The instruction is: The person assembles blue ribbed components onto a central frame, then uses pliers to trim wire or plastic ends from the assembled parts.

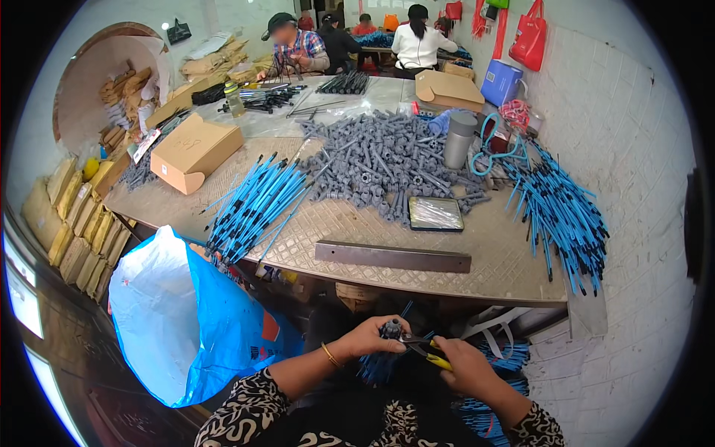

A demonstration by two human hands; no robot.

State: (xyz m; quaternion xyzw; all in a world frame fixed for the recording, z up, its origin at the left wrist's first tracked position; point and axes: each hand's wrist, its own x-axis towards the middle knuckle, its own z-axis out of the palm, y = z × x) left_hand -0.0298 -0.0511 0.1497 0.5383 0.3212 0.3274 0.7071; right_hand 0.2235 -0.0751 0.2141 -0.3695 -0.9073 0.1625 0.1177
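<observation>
My left hand (pixel 366 337) is closed around a grey plastic fitting (pixel 391 326) with a round, notched end, held above my lap. Yellow-handled pliers (pixel 439 362) are gripped in my right hand (pixel 465 366). Their metal jaws reach left to the fitting, beside my left fingertips; whether they bite on it I cannot tell. Below my left hand shows a cluster of thin blue rods (pixel 375 370), partly hidden, and I cannot tell if they join the fitting. Across the table in front lies a large heap of similar grey fittings (pixel 372 153).
A dark metal bar (pixel 391 257) lies along the table's (pixel 506 276) near edge, with a flat clear-lidded case (pixel 436 214) behind it. Blue rods are piled at left (pixel 257 201) and right (pixel 558 212). An open blue sack (pixel 223 328) stands at my left. Several people sit farther back.
</observation>
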